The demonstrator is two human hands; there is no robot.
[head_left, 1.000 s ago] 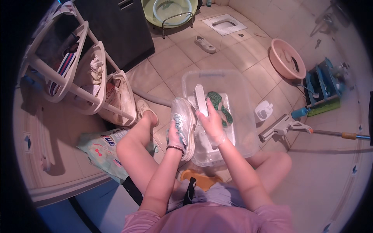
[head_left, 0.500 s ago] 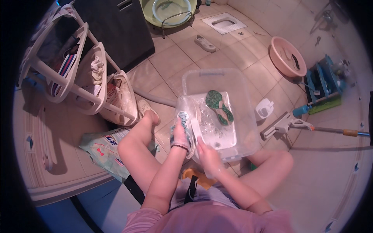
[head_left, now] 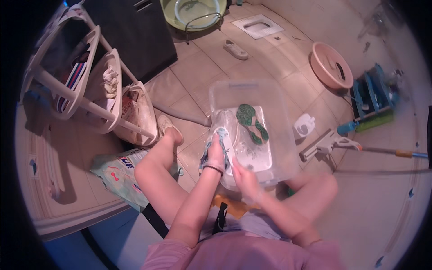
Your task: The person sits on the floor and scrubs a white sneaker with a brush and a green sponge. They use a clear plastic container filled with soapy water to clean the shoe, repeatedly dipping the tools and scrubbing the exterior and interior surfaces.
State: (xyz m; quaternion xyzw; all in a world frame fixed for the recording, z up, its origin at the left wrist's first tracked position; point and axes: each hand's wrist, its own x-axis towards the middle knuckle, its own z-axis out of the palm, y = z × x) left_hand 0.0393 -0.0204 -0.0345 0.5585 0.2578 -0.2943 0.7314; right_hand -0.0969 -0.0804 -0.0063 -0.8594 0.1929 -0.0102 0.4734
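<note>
My left hand (head_left: 216, 155) is wrapped round a light sneaker with blue and white laces (head_left: 222, 132), held over the left side of a clear plastic tub (head_left: 245, 93). In my right hand (head_left: 246, 181) is a white brush (head_left: 228, 147), its head lying along the sneaker's right side. The bristles are hidden. Inside the tub, a second shoe lies sole up, showing its green patterned sole (head_left: 245, 115), in shallow water with some foam.
A white jug-like bottle (head_left: 304, 126) and a mop (head_left: 326, 143) lie right of the tub. Farther off are a pink basin (head_left: 330, 72), a blue rack (head_left: 372, 92), a lone shoe (head_left: 236, 50) and a squat toilet (head_left: 257, 27). A shelf (head_left: 118, 90) stands left, beside a grey hose (head_left: 182, 116).
My left hand and the sneaker have moved slightly right. My right hand and the brush have shifted a little right and down along the shoe's side.
</note>
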